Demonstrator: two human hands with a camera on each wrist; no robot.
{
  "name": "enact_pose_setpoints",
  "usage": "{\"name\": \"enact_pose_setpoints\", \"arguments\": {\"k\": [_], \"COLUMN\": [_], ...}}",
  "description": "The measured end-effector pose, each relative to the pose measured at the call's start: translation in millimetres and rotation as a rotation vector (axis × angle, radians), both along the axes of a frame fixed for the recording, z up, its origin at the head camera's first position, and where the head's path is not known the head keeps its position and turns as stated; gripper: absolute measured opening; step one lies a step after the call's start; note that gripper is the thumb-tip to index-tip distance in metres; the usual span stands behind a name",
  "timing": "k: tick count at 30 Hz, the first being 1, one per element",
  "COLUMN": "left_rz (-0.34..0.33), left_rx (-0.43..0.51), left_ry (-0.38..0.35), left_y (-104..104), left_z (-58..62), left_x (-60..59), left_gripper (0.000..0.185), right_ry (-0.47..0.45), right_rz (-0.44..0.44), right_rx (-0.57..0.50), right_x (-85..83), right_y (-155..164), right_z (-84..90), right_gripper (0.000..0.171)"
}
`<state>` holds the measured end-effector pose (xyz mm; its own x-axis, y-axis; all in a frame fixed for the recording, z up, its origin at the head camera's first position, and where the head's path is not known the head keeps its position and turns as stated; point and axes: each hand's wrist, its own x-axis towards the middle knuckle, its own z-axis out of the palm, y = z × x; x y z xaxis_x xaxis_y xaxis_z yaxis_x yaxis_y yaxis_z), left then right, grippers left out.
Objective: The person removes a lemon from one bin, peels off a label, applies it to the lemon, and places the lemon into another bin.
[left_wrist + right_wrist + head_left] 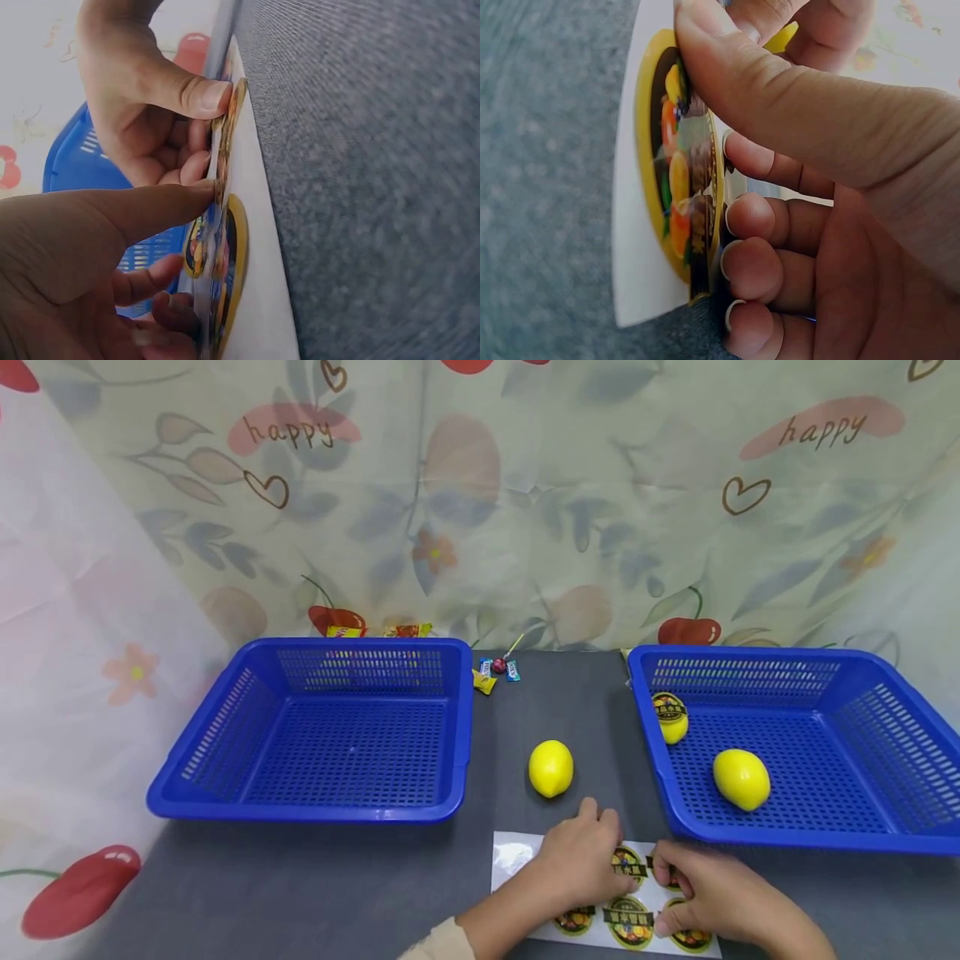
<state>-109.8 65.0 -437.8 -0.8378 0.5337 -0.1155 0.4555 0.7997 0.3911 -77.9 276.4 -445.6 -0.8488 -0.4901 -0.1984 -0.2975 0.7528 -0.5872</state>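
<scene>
A white sheet of round fruit stickers (517, 852), black and gold, lies on the dark table. My left hand (585, 860) rests over its middle, the thumb (176, 206) touching the sheet and the other fingers loosely bent. At the sheet's right end is my right hand (708, 889). Its thumb (750, 97) lies against a round sticker (675, 165), and its bent fingertips come down beside that sticker. No sticker is seen lifted off the sheet. Beyond the left hand, a yellow lemon (551, 768) sits on the table.
A blue basket (307, 812) stands at left. The right blue basket (810, 837) holds a plain lemon (741, 779) and a lemon with a sticker (670, 718). Small wrapped candies (484, 682) and a lollipop (499, 666) lie at the back, before a printed curtain (525, 527).
</scene>
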Motion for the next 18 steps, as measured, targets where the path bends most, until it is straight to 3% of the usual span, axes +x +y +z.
{"name": "enact_pose_setpoints", "arguments": {"k": [3,6,8,11,14,18], "left_rz": [-0.028,-0.105,-0.156,-0.191,-0.161,-0.04], "left_rx": [0.042,0.142,0.214,0.326,0.425,0.591], "left_ry": [0.033,0.051,0.007,-0.126,-0.204,-0.206], "left_y": [-3.7,-12.7,-20.4,-35.7,-55.2,-78.0], "left_z": [1.5,4.0,5.5,7.7,10.5,14.8], "left_x": [0.4,-0.1,-0.9,-3.5,-7.2,-16.1], "left_gripper": [0.035,0.023,0.019,0.015,0.009,0.004], "right_ry": [0.011,0.03,0.037,0.048,0.051,0.049], "right_rz": [0.007,0.01,0.007,0.011,0.01,0.007], "right_rx": [-0.008,-0.015,-0.011,-0.011,-0.003,0.0], "right_x": [0.7,1.4,1.5,2.0,2.3,4.0], "right_y": [0.4,0.4,0.3,0.0,-1.4,-3.0], "right_z": [0.4,1.1,1.9,1.9,1.7,1.7], "right_gripper": [0.049,0.048,0.048,0.048,0.049,0.05]}}
